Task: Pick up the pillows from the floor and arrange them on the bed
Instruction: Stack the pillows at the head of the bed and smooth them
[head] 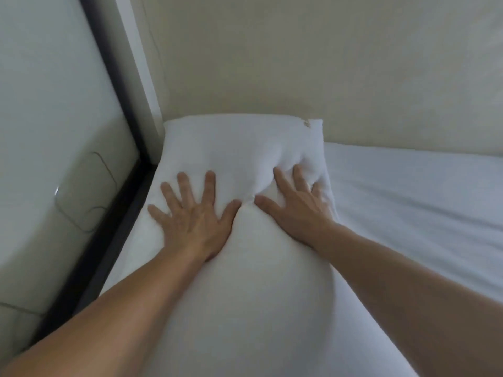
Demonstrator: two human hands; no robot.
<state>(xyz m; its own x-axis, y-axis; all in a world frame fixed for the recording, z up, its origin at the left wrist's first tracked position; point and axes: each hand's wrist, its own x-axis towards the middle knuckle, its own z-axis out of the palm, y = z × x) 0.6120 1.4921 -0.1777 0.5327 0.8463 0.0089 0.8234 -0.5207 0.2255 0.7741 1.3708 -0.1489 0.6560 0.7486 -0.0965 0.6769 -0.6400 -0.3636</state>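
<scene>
Beige wall (299,55), dark frame (109,85).

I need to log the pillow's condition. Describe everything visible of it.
The pillow is white, soft-looking cloth, plump, lying flat on the bed with its far end against the beige wall. A small tear or mark shows at its far right corner. Left hand and right hand press on it, fingers spread, denting and creasing the fabric.
</scene>
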